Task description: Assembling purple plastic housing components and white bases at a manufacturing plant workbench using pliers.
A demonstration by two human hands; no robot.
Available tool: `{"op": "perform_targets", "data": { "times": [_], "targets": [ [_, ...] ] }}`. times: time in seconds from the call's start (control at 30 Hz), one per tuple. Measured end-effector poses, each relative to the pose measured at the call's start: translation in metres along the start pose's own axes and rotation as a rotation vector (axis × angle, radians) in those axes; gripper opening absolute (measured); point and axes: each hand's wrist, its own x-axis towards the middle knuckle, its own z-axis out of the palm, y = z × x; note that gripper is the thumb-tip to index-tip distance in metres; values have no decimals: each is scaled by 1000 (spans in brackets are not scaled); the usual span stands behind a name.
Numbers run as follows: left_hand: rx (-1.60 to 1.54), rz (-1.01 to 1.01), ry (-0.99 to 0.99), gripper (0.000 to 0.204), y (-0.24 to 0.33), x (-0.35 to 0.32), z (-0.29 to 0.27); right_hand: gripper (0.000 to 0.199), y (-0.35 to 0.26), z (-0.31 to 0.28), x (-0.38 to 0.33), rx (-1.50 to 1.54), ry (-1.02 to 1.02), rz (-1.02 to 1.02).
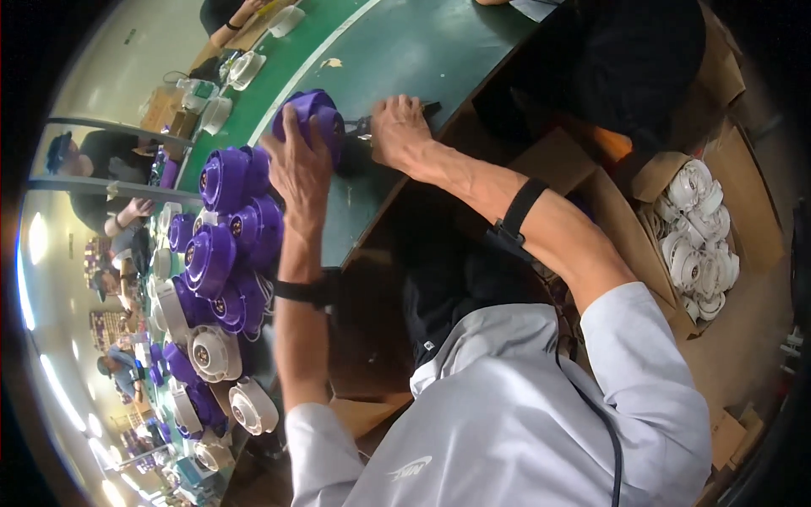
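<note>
The left hand [297,169] spreads its fingers against a purple unit [314,103] over the counter [380,63], upper centre; whether it grips or only steadies, I cannot tell. The right hand [400,133] curls around a dark tool [432,110], mostly hidden. This looks like a positioning step, calling for a steady unit. At right, a carton [754,198] holds white parts [694,241].

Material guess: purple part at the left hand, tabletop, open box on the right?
Purple part at the left hand: probably moulded plastic, smooth and slightly glossy, given the even colour and rounded edges.
Tabletop: green, smooth with a soft sheen; possibly a rubber mat or laminate, can't tell.
Open box: looks like cardboard, matte brown with folded flaps.
</note>
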Motion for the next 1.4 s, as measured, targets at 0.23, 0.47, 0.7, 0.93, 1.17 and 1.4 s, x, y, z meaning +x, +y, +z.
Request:
{"op": "perform_targets", "data": {
  "times": [0.23, 0.47, 0.7, 0.93, 1.17, 1.4],
  "targets": [
    [220, 207, -1105, 46, -6, 134, 15, 37, -1, 12, 15, -75, 82, -8],
    [-124, -225, -236, 76, 29, 17, -45, 23, 21, -29, 15, 56, -92, -55],
    [-327, -339, -256, 48, 14, 17, -31, 44, 24, -3, 6, 138, -15, -42],
    [-221, -107, -900, 32, -12, 110, -10, 40, 19, 6, -3, -80, 117, -7],
    [-101, -369, -199, 63, 28, 9, -29, 33, 7, 0, 18, 12, 3, -43],
    [-92, -125, -259, 52, 11, 39, 4, 36, 14, -5, 20, -62, 125, 95]
  ]
}}
